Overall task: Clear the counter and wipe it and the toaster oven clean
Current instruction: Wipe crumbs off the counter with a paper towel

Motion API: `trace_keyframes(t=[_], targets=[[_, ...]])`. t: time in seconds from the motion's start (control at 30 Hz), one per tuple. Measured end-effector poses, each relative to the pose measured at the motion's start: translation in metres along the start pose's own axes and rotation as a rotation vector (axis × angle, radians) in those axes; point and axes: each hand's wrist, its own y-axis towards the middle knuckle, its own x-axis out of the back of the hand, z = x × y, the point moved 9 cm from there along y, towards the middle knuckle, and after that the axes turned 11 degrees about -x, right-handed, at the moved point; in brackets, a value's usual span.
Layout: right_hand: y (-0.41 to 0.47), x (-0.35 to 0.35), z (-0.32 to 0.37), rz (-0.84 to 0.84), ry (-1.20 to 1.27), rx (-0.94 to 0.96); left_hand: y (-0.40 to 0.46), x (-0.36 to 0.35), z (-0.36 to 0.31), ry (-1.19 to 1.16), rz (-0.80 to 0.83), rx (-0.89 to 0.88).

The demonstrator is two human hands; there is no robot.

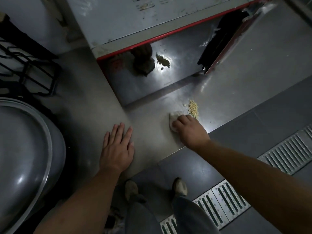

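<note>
My right hand (189, 128) grips a pale crumpled cloth (173, 118) and presses it on the steel counter (228, 92) near its front edge. Just beyond the cloth lies a small heap of yellowish crumbs (193, 108). My left hand (117, 146) rests flat on the counter, fingers straight, holding nothing. The toaster oven (135, 17) stands at the back, a grey box with a red lower edge. Its shiny front (152, 78) mirrors the hand, the cloth and the crumbs.
A large grey round lid or pot (25, 149) sits at the left, with a black wire rack (28, 61) behind it. Below the counter's edge I see the dark tiled floor, metal drain grates (219, 200) and my shoes (180, 185).
</note>
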Motion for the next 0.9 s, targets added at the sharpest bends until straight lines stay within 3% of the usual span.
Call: trace_keyframes(t=[0.17, 0.27, 0.4, 0.7, 0.8, 0.9], targets=[[-0.009, 0.006, 0.056, -0.117, 0.103, 0.174, 0.0, -0.001, 0.002, 0.01, 0.009, 0.009], [-0.039, -0.026, 0.092, -0.058, 0.111, 0.324, -0.001, -0.003, 0.004, 0.026, 0.036, 0.014], [-0.06, -0.046, 0.086, -0.046, 0.047, 0.373, 0.001, -0.003, 0.003, 0.029, 0.023, 0.01], [0.029, -0.007, -0.02, -0.001, -0.104, 0.106, 0.002, -0.005, 0.004, 0.051, 0.024, 0.014], [0.05, 0.009, -0.034, -0.017, -0.018, -0.027, 0.001, -0.003, 0.003, 0.045, 0.015, 0.016], [0.051, 0.032, -0.035, -0.167, 0.171, -0.166, 0.001, -0.003, 0.003, 0.043, 0.023, 0.017]])
